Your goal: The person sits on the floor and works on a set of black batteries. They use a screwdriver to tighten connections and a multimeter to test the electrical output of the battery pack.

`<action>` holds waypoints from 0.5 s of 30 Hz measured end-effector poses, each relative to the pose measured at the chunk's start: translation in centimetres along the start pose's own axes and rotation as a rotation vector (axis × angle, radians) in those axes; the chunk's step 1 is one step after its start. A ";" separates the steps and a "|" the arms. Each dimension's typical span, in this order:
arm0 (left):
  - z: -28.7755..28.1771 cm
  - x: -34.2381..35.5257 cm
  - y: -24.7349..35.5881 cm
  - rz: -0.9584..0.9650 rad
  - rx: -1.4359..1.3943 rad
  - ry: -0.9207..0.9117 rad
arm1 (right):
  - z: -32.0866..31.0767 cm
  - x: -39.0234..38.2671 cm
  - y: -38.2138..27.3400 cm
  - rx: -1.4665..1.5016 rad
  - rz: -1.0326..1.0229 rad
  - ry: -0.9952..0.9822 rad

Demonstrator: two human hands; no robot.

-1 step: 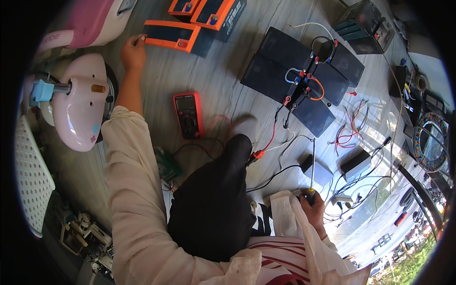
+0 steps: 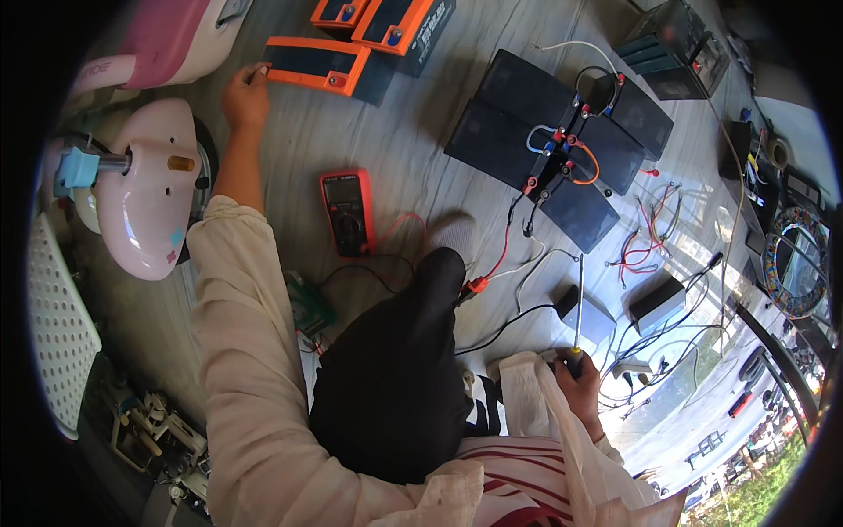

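Observation:
At the far left, my left hand (image 2: 245, 98) has its fingertips closed on the end of an orange-topped battery (image 2: 303, 63), which rests on the floor against two similar batteries (image 2: 384, 25). Lower right, my right hand (image 2: 581, 388) grips a screwdriver (image 2: 579, 307) by its dark and yellow handle, the long shaft pointing away from me. Beyond my foot lies a group of black batteries (image 2: 505, 145), joined by short red, blue, orange and black cables. A red multimeter (image 2: 348, 212) lies between my left arm and my foot, its leads running toward my leg.
Loose red and dark wires (image 2: 648, 235) lie right of the black batteries. Two box-shaped units (image 2: 590, 318) with cables sit near my right hand. A pale pink scooter-like body (image 2: 147, 198) and a perforated white basket (image 2: 61, 321) stand left. More dark batteries (image 2: 676, 48) stand far right.

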State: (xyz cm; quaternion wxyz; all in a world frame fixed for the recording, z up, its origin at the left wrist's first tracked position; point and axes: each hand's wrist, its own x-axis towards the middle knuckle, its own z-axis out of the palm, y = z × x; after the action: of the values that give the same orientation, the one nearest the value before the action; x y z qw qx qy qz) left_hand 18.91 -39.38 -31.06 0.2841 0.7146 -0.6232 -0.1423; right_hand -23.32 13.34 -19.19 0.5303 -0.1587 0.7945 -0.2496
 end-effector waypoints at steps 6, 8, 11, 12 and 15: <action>0.0 -0.2 -0.4 0.070 -0.063 0.001 | 0.1 -0.1 -1.5 0.021 0.068 -0.013; -0.1 -0.1 -0.4 0.132 -0.084 0.003 | 0.3 0.0 -1.3 0.023 0.061 -0.007; -0.3 -0.2 0.0 0.042 -0.040 -0.039 | 0.5 0.1 -0.9 0.000 -0.006 0.008; -0.4 -0.1 0.2 0.017 -0.036 -0.053 | 0.5 0.1 -0.9 -0.010 -0.003 0.004; -0.2 -0.2 0.6 -0.024 0.013 -0.071 | 0.5 0.2 -1.0 -0.010 0.035 -0.006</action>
State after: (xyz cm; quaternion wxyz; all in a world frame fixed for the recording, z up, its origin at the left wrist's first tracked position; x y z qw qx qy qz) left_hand 18.46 -39.22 -30.57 0.2555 0.7184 -0.6251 -0.1670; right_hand -22.91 12.29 -18.92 0.5362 -0.1481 0.7968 -0.2361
